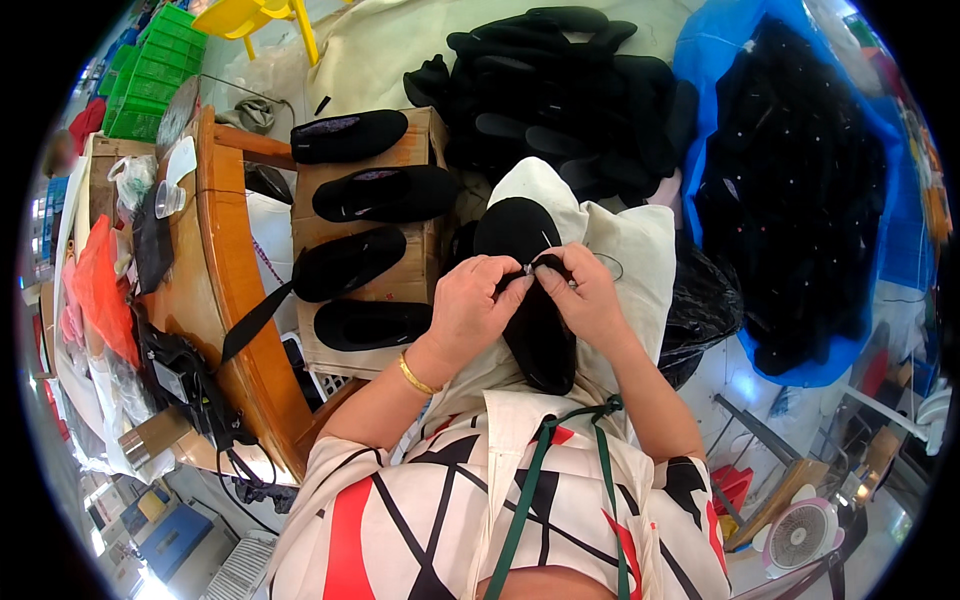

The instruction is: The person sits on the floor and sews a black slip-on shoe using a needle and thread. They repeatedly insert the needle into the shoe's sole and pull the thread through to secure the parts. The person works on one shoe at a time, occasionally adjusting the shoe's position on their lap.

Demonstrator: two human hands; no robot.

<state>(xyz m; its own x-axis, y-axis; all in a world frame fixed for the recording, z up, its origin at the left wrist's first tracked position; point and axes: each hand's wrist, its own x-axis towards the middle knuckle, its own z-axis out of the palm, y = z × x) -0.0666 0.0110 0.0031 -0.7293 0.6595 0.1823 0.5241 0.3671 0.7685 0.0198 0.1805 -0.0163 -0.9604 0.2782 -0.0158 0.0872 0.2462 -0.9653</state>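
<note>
At the upper right of the frame stands a large, open bag of glossy blue plastic sheeting (710, 45), its rim creased and loosely folded, packed with matte black pieces speckled with small pale dots. At the left I note an orange-brown wooden table (235, 320) with a smooth, varnished-looking curved edge. At upper centre lies an irregular heap of soft black shoes (560, 100), rounded in outline and piled on pale cloth. A cream-coloured, matte woven cloth (630, 250) covers the lap at centre, falling in broad folds. Left of centre, a brown cardboard box (400, 285) bears a row of four low-cut black slip-on shoes (385, 193), toes and heels rounded; the upper two show a patterned lining.

The piece under work, a single black fabric shoe (540, 325), lies lengthwise on the cream cloth at the centre of the frame, toe toward the top. Its toe is broad, rounded and plain, with a small pale stroke near the hands; its opening is a long dark oval.

The left hand (478, 300) and the right hand (590, 300) meet above its middle, thumbs and forefingers pinched on black material at the opening. Between the fingertips is a tiny pale glint, too small to identify. Beside the right hand curves a thin dark strand (612, 264).
</note>
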